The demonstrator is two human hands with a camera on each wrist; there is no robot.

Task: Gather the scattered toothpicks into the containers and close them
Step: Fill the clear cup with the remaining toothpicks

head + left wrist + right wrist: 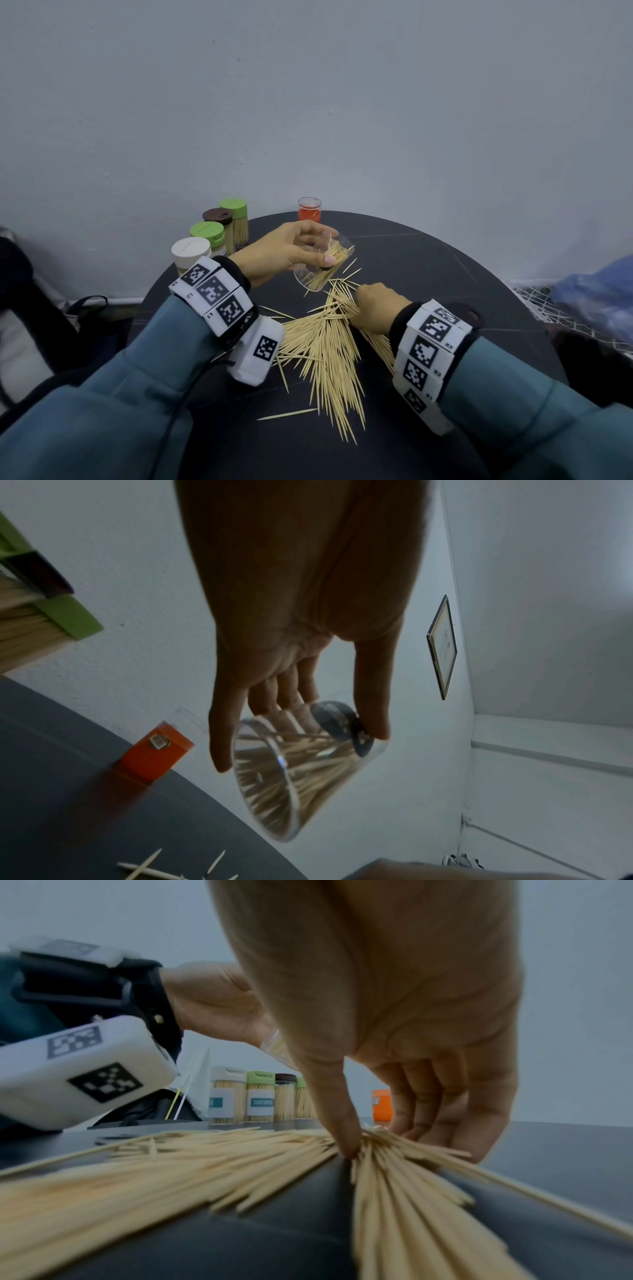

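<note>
The left hand [281, 251] holds a tipped clear container [301, 772], its fingers curled round it, above the black table [428, 260]. The right hand [376, 305] pinches a bunch of toothpicks [322, 342] from the pile. They look light, thin and slippery, so grab them mid-length, bunched together.

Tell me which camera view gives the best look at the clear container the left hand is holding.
The left wrist view: the clear container fills the middle, tilted, open mouth toward the camera, toothpicks inside, left hand fingers around it. The head view shows it small, partly hidden by the hand. The right wrist view shows only a sliver.
</note>
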